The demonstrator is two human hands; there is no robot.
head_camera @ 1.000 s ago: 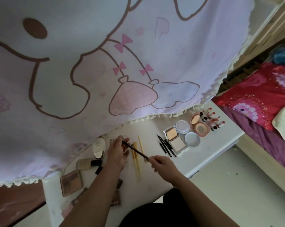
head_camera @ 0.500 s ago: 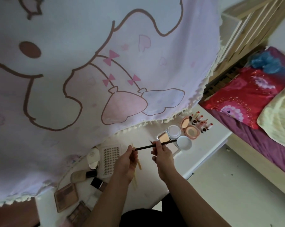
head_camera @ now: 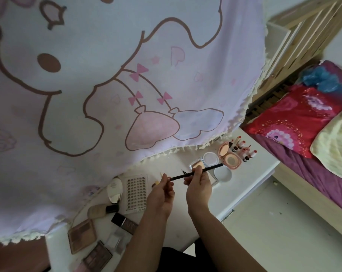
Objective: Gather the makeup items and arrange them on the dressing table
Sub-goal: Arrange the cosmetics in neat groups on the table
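Observation:
A thin dark makeup pencil [head_camera: 211, 168] is held level above the white dressing table [head_camera: 244, 185]. My left hand [head_camera: 162, 193] pinches its left end and my right hand [head_camera: 198, 185] grips its middle. Lined up at the right are an open square compact [head_camera: 197, 164], a round white jar [head_camera: 210, 158] with its lid [head_camera: 223, 173], a pink round compact [head_camera: 230, 157] and several small lipsticks [head_camera: 243, 150]. To the left lie a lash sheet [head_camera: 135, 193], an oval compact [head_camera: 114, 190], a foundation bottle [head_camera: 99, 211] and eyeshadow palettes [head_camera: 81, 235].
A large cartoon-printed curtain [head_camera: 107, 85] hangs over the back of the table and hides its far side. A bed with a red pillow [head_camera: 292, 116] and purple sheet [head_camera: 313, 173] stands right of the table. Pale floor [head_camera: 264, 232] lies between table and bed.
My hands lifted the pencil off the table and turned it level. My right hand slid from its near end to its middle, and my view shifted right.

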